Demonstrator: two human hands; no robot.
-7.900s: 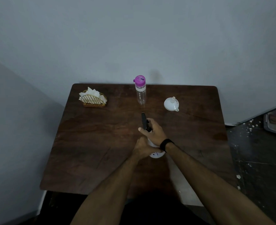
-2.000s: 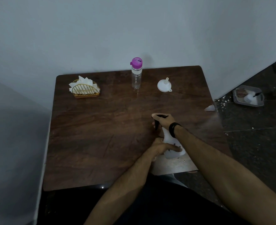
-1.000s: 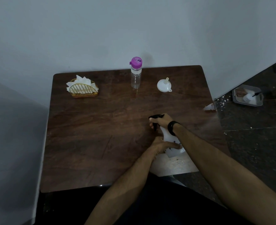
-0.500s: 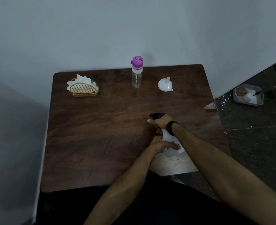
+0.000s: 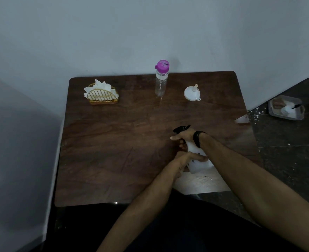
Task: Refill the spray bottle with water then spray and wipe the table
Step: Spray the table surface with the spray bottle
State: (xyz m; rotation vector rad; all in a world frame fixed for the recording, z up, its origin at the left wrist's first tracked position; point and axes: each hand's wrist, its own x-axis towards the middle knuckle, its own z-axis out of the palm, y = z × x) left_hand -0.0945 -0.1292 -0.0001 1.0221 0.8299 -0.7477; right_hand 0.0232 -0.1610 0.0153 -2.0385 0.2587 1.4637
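Observation:
A white spray bottle (image 5: 198, 165) with a black trigger head (image 5: 181, 128) stands on the dark wooden table (image 5: 113, 142), right of centre. My right hand (image 5: 183, 136) is closed over the black head. My left hand (image 5: 190, 159) wraps the bottle's white body lower down. A clear water bottle (image 5: 160, 80) with a purple cap stands at the table's back edge. A white funnel (image 5: 192, 92) lies upside down to its right. A gold wire holder with white napkins (image 5: 101, 94) sits at the back left.
Walls close in behind the table and on its left. A pale patch (image 5: 202, 184) marks the table's near right edge. On the dark speckled floor to the right lies a grey tray (image 5: 286, 110) holding a white container.
Both hands have stayed on the spray bottle at the same spot. The black head has turned slightly under my right hand. The camera view has shifted a little.

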